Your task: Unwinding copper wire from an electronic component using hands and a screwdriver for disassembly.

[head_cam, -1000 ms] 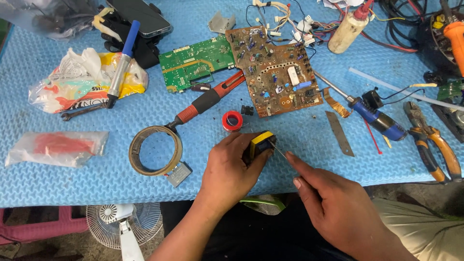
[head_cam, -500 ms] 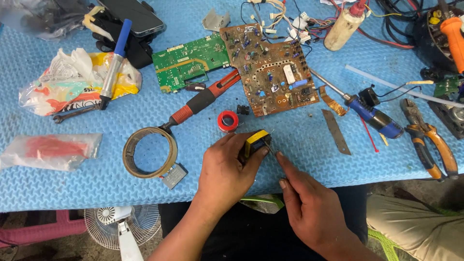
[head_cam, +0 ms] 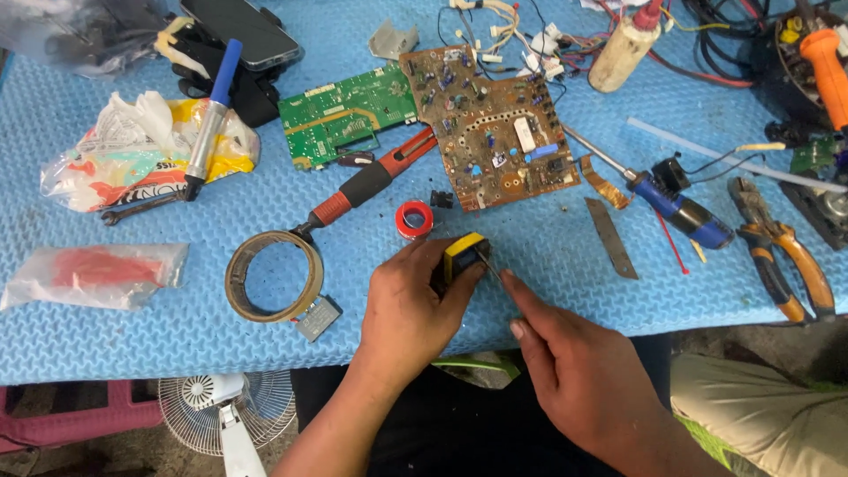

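My left hand [head_cam: 411,305] grips a small yellow and black component [head_cam: 463,254] at the front of the blue foam mat [head_cam: 548,265]. My right hand [head_cam: 574,362] comes in from the lower right, its fingertips pinched together at the component's right side; what they hold is too small to tell. A small red tape roll [head_cam: 413,218] lies just beyond the left hand. A brown circuit board [head_cam: 495,124] lies further back, with a green circuit board [head_cam: 346,113] to its left.
A red-handled soldering iron [head_cam: 362,187], a brown tape ring [head_cam: 274,276] and a grey block [head_cam: 319,317] lie left. A blue screwdriver [head_cam: 676,208], metal blade [head_cam: 611,237] and orange pliers [head_cam: 786,256] lie right. Plastic bags [head_cam: 97,274], a phone [head_cam: 243,31], a bottle [head_cam: 623,49], wires behind.
The view has shifted slightly. My right hand has moved up and left, bringing its fingertips against the yellow and black component. My left hand keeps its hold.
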